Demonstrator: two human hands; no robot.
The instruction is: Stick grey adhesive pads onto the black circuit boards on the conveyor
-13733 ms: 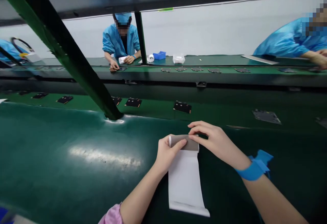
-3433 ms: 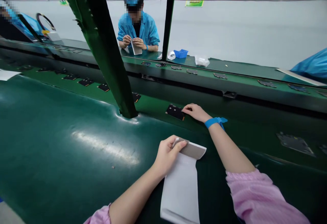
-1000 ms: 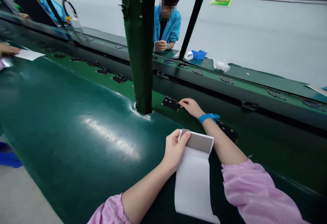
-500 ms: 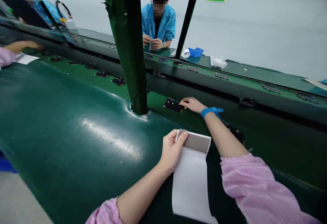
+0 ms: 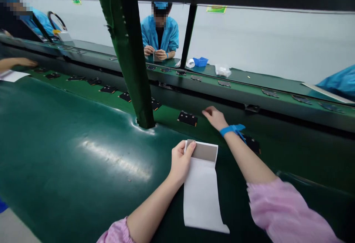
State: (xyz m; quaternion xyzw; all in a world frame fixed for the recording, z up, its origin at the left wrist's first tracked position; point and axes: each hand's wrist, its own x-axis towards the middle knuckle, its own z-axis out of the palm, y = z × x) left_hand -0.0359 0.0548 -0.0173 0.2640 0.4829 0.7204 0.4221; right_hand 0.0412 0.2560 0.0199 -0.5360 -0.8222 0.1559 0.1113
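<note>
1. Nearest, the white sheet (image 5: 202, 195) trails toward 5 o'clock from the left hand (image 5: 180, 159), over the dark green counter (image 5: 63, 176).
2. The left hand's fingers grip the sheet's upper end, thumb on top, where a grey-brown panel (image 5: 206, 151) faces up.
3. The black board (image 5: 187, 118) lies flat on the green track (image 5: 169, 116) at 12 o'clock from the left hand, touched by neither hand.
4. The right hand (image 5: 215, 118) hangs just beside that board, at its 3 o'clock. Its fingers are bunched; I cannot tell whether they pinch anything or are loose.
5. Another board (image 5: 253, 145) lies at 4 o'clock from the right hand, partly behind the wristband (image 5: 234, 129).
6. The step in hand looks like working on the central board's right edge, perhaps fixing a small piece there. The next move seems to call for steady fingertip aim at the board, or a reach to the panel.
7. Farther off, at 11 o'clock from the central board, a co-worker (image 5: 160, 36) holds a similar grey panel.
</note>
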